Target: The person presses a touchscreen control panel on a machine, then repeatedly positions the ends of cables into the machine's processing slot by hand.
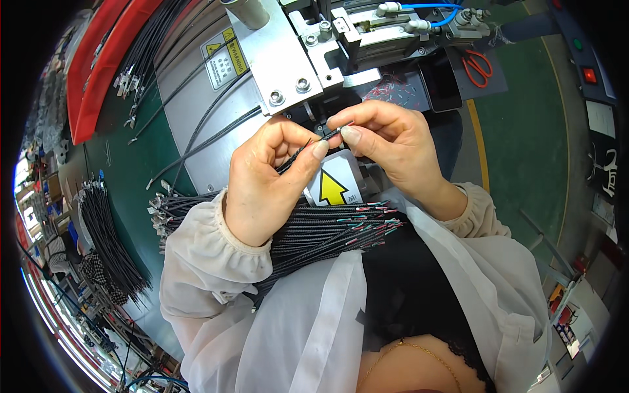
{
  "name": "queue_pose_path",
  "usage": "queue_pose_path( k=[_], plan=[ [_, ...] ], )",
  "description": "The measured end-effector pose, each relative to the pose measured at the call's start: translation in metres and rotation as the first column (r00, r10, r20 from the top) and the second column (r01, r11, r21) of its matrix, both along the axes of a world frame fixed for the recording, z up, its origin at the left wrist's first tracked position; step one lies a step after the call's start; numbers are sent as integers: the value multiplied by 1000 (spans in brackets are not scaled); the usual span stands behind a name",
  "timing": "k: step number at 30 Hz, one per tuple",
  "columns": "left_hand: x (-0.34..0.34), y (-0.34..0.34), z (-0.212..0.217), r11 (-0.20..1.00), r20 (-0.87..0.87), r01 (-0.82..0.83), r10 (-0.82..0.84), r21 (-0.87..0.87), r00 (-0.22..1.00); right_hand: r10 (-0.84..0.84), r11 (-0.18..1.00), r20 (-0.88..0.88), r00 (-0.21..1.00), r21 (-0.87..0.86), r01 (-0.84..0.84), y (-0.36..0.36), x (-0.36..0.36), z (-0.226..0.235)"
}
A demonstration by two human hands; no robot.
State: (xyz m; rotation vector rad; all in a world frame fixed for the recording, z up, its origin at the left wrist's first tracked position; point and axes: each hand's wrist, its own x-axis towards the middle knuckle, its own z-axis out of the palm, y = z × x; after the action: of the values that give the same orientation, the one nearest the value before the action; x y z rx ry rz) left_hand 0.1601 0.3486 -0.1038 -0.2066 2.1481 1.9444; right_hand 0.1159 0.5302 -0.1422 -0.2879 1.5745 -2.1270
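In front of the machine, a black braided cable [333, 133] is held between my two hands. My left hand [262, 180] is closed on it, thumb and forefinger pinching close to the end. At that end, the thumb and fingers of my right hand [403, 147] pinch the tip, and a thin wire pokes out above them. Across my lap, under my wrists, lies a thick bundle of similar black cables [308, 229], with red, green and white wire ends at the right and metal connectors at the left.
A metal machine [288, 59] with cylinders and a blue air hose [429, 8] stands just beyond my hands. More cables [108, 242] lie on the green table at left, near red bins [82, 105]. Red-handled scissors [477, 69] and a dark phone-like slab [440, 82] are at right.
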Motion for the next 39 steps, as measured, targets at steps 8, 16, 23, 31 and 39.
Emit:
queue_pose_path(
  k=[8, 16, 23, 31, 39],
  plan=[
    [1, 1, -5, 997, -105, -23, 16, -68, 994, -39, 999, -28, 999, 8, 39, -3, 1, -3],
    [-2, -5, -1, 691, -521, -111, -420, -715, 743, 26, 1000, 150, 988, -21, -23, -4, -6, 3],
    [-4, 3, -10, 774, -470, -82, -293, -628, 833, -81, 995, 31, 996, 54, 79, -6, -1, -10],
    [-9, -3, -12, 608, -458, -91, -482, -789, 747, -59, 927, -299, 952, 337, 163, -2, -2, -20],
    [-10, -3, -13, 590, -472, -130, -475, -797, 742, -84, 930, -249, 965, 328, 166, -5, -4, -26]
  ],
)
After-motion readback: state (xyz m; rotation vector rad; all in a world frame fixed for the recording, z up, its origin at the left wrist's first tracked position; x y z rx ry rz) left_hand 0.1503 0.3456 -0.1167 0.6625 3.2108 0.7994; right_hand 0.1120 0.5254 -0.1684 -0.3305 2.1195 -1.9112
